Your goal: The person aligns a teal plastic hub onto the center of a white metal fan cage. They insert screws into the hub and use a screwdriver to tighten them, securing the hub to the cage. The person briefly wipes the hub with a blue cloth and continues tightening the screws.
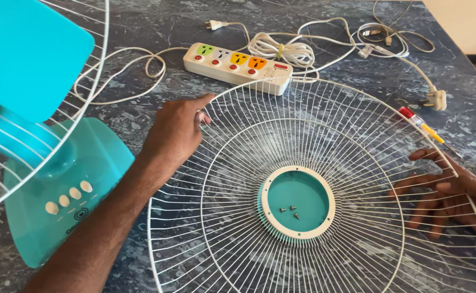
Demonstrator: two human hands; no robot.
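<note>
A big round white wire fan cage lies flat on the dark stone bench. The left hand grips its rim at the top left. The right hand lies flat and loose under the wires on the right. Three small screws sit in the teal middle cup

Power strip behind fan guard; screws inside.
</note>
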